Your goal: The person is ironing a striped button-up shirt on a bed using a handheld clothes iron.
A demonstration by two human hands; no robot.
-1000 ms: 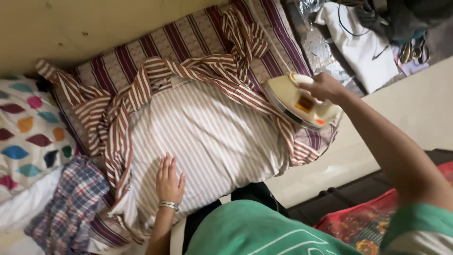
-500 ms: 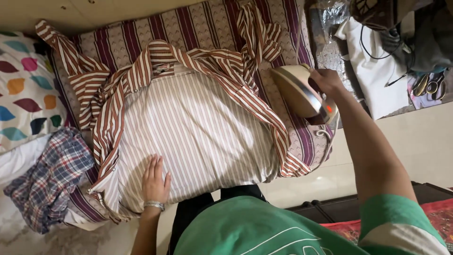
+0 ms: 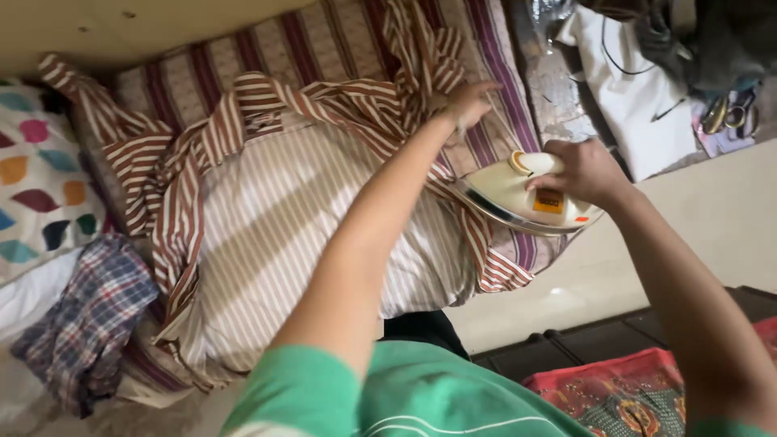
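Note:
A striped brown and white shirt (image 3: 267, 218) lies spread inside out on a striped maroon cloth (image 3: 324, 40). My left hand (image 3: 465, 103) reaches across to the shirt's far right sleeve and pinches the fabric there. My right hand (image 3: 584, 170) grips the handle of a cream clothes iron (image 3: 522, 198), which sits tilted at the right edge of the shirt, its metal soleplate partly lifted.
A pillow with coloured leaf shapes (image 3: 36, 186) lies at the left, a checked shirt (image 3: 85, 320) below it. White cloth with a dark cord (image 3: 627, 89) and scissors (image 3: 727, 113) lie at the upper right. A red patterned cloth (image 3: 623, 396) is at the lower right.
My left hand has left the shirt's near hem and reached across to the far right sleeve. The iron has come down lower, toward the shirt's right edge.

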